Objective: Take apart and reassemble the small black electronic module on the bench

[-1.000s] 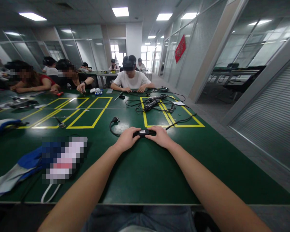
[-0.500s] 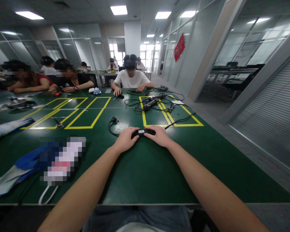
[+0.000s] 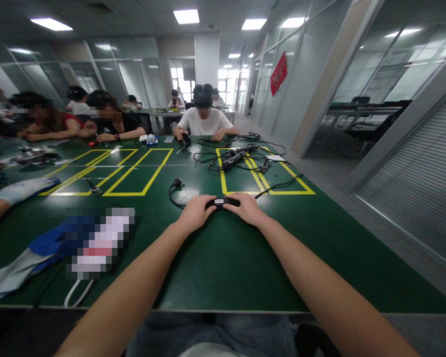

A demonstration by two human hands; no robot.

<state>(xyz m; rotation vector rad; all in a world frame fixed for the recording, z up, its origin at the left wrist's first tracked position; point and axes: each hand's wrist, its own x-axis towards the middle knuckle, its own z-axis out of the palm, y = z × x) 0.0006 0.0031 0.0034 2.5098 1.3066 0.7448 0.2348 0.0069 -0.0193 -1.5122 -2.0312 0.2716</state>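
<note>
As left hand and right hand clasp adapter, cables lie beyond.

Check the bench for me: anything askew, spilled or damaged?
Nothing spilled or visibly damaged. The left hand and right hand hold the black adapter on the green table. Only untidiness: the cable pile straggles across its yellow tape lines, and a white loop reaches the near edge.

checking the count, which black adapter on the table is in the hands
The white-labelled adapter, held at its ends by left hand and right hand; the other adapters lie in the yellow-taped box.
</note>
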